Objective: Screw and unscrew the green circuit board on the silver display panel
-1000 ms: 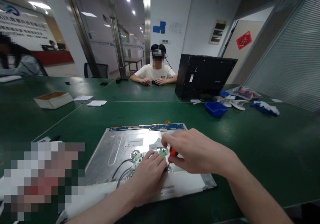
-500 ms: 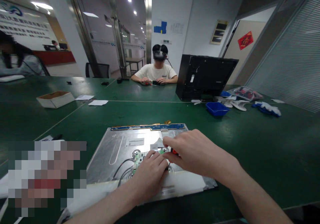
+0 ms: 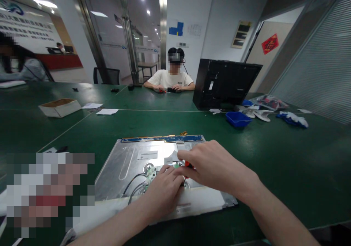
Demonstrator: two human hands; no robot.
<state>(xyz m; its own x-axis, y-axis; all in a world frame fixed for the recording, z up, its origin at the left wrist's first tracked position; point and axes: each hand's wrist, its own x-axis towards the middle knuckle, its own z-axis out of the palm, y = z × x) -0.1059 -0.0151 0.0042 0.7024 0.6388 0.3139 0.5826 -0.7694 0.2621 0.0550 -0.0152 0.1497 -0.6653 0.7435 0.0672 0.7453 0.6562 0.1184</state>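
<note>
A flat metal-backed display panel [image 3: 112, 176] lies before me, with a blue circuit strip [image 3: 186, 139] along its far edge. On its middle sits a small green circuit board [image 3: 150, 173], partly under my left hand [image 3: 167, 187]. That hand's fingers are bent and close together at the board; what they grip is hidden. Closed around the red and black handle of a screwdriver [image 3: 188, 164], my right hand [image 3: 208, 162] is just above and right of the left one. The screwdriver's tip is hidden. Dark cables [image 3: 134, 182] run from the board toward the near edge.
Across the green table sits a person [image 3: 170, 78] in a headset; another [image 3: 27, 68] is at far left. A black monitor [image 3: 226, 85], blue tray [image 3: 238, 119] and gloves [image 3: 292, 119] stand to the right. An open box [image 3: 60, 109] and papers [image 3: 107, 112] lie left.
My right hand has shifted very slightly left and up, with its fingers a little differently placed on the screwdriver handle. My left hand and the panel stay practically where they were.
</note>
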